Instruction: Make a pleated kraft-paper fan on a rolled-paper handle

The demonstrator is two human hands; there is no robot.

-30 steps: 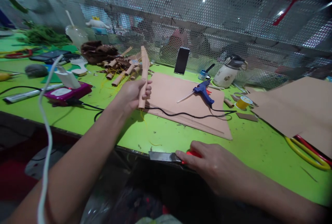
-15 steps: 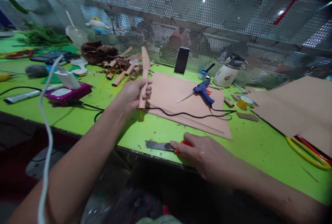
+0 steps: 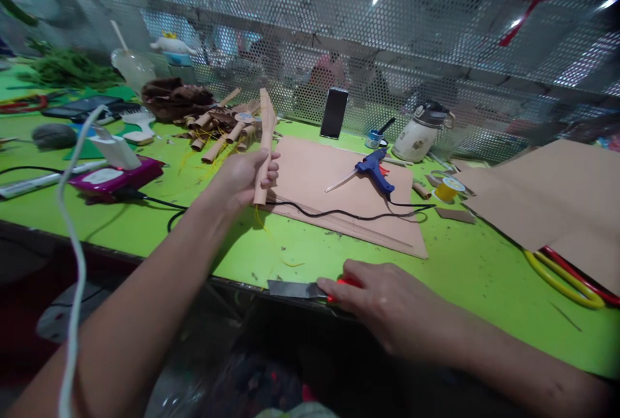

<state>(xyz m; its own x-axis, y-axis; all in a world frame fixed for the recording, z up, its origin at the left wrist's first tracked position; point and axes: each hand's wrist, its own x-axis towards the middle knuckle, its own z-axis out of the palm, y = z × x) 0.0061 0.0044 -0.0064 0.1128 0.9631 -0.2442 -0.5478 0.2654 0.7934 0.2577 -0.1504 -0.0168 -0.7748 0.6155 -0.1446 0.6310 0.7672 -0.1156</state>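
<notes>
Lowered, right fingers (image 3: 336, 288) clamp a knife (image 3: 293, 289) at the green table's edge (image 3: 140, 255), left fingers (image 3: 272, 166) a roll (image 3: 266, 124) before mesh (image 3: 411, 24).

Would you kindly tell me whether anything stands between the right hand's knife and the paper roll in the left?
Nothing solid visibly separates the right hand and its knife from the paper roll; only a yellow thread trails between them, and a black cable runs beside the roll's lower end.

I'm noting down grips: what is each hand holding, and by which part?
The left hand holds a brown paper roll near its lower end; the right hand holds a knife by its red handle.
</notes>
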